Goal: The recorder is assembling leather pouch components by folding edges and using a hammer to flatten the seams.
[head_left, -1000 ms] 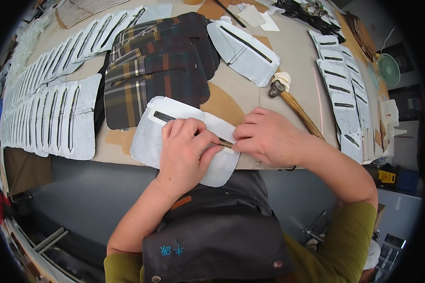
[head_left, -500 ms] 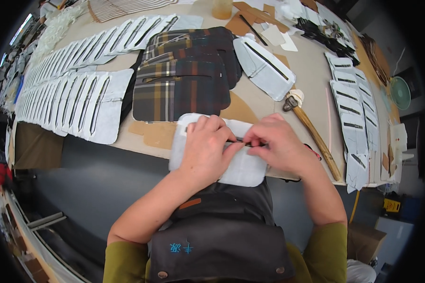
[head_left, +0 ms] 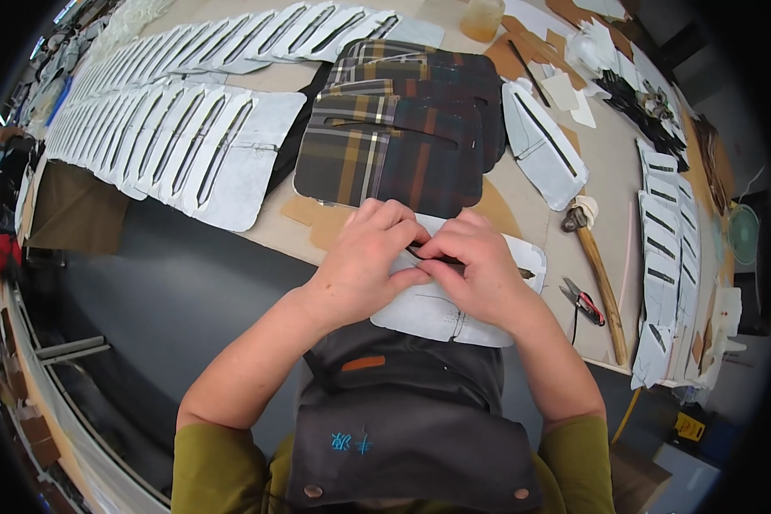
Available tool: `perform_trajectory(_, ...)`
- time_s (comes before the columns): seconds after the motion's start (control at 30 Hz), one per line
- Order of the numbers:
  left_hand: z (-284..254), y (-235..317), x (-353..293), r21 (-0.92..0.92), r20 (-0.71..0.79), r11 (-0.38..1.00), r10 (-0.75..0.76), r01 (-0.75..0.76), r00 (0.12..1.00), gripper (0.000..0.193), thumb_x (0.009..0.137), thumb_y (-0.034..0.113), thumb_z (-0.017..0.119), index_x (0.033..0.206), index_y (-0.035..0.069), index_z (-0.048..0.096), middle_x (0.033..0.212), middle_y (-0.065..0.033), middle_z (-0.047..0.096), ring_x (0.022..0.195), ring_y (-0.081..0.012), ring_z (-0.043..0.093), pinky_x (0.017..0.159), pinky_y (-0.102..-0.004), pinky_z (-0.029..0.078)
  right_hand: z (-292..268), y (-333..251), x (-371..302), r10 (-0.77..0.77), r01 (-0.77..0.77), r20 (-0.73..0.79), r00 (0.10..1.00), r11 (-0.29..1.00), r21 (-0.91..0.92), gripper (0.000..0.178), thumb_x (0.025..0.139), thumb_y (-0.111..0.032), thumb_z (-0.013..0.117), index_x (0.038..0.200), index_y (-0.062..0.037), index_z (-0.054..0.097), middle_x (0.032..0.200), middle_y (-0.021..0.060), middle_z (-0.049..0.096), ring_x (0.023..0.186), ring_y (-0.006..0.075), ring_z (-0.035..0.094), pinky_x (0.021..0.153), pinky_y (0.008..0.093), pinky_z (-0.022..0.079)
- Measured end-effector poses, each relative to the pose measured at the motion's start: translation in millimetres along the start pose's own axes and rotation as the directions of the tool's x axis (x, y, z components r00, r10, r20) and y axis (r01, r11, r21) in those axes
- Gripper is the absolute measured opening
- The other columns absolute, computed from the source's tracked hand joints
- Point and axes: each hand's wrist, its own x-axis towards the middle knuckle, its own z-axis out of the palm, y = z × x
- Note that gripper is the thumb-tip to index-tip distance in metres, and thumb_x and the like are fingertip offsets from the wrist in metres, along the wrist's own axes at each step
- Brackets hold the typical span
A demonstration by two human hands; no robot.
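A white-backed fabric panel (head_left: 420, 314) with rounded corners lies at the table's front edge, under both hands. A narrow dark slot (head_left: 527, 274) runs along it, its right end showing beyond my right fingers. My left hand (head_left: 373, 257) pinches the slot's dark edge near the panel's left side. Close against it, my right hand (head_left: 481, 272) is also closed on the dark edge, thumb and fingertips almost touching the left ones. The bit between the fingertips is mostly hidden. Just beyond the hands sits a stack of plaid fabric panels (head_left: 390, 158) with a slit in the top one.
Overlapping rows of white slotted panels (head_left: 257, 184) cover the left side; more slotted pieces (head_left: 660, 248) lie at the right edge. A single white panel (head_left: 544, 150), a wooden-handled hammer (head_left: 604, 291) and red-handled snips (head_left: 584, 304) lie to the right. A jar (head_left: 482, 19) stands at the back.
The view has shifted, so the table's things appear farther right. My hands have come closer together and moved leftward along the slot. The snips now show beside my right wrist.
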Motion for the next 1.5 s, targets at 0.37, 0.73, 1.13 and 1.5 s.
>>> perform_trajectory(0.37, -48.7, -11.8, 43.8, 0.098, 0.528, 0.967, 0.151, -0.237, 0.836, 0.021, 0.082, 0.003, 0.068, 0.102, 0.008, 0.071, 0.105, -0.0098, 0.058, 0.105, -0.0288, 0.054, 0.094, -0.0396, 0.043, 11.3, 2.2, -7.9, -0.031, 0.025, -0.165, 0.986, 0.999, -0.042, 0.015, 0.069, -0.004, 0.081, 0.080, -0.0111, 0.073, 0.079, 0.0010, 0.064, 0.078, 0.0228, 0.057, 0.075, 0.0363, 0.040)
perform_trajectory(0.73, -55.3, 57.7, 112.8, 0.415, 0.892, 0.770, -0.240, -0.485, 0.382, 0.016, 0.077, 0.001, 0.063, 0.077, 0.012, 0.074, 0.073, -0.0046, 0.066, 0.073, -0.0268, 0.061, 0.088, -0.0356, 0.042, 10.5, 1.5, -5.1, -0.109, 0.104, -0.232, 0.967, 0.994, -0.035, 0.016, 0.067, -0.002, 0.081, 0.078, -0.0115, 0.073, 0.078, -0.0007, 0.066, 0.080, 0.0222, 0.058, 0.079, 0.0365, 0.040)
perform_trajectory(1.13, -57.5, 18.7, 93.2, 0.346, 0.826, 0.801, -0.013, -0.489, 0.564, 0.009, 0.080, 0.003, 0.070, 0.085, 0.008, 0.077, 0.095, -0.0077, 0.069, 0.089, -0.0267, 0.065, 0.088, -0.0360, 0.048, 13.0, 8.1, -5.6, -0.058, 0.056, -0.195, 0.979, 0.998, -0.015, 0.015, 0.071, -0.003, 0.079, 0.079, -0.0097, 0.067, 0.078, 0.0039, 0.059, 0.079, 0.0262, 0.054, 0.075, 0.0381, 0.039)
perform_trajectory(1.5, -54.1, -37.0, 13.0, 0.242, 0.291, 0.873, 0.351, -0.424, 0.890, 0.028, 0.078, 0.007, 0.070, 0.101, 0.020, 0.079, 0.118, 0.0038, 0.065, 0.103, -0.0201, 0.057, 0.093, -0.0354, 0.046, 8.7, 2.4, -4.4, 0.015, -0.017, -0.112, 0.994, 1.000, -0.019, 0.013, 0.076, -0.003, 0.077, 0.081, -0.0104, 0.067, 0.078, 0.0021, 0.061, 0.079, 0.0250, 0.054, 0.076, 0.0375, 0.040)
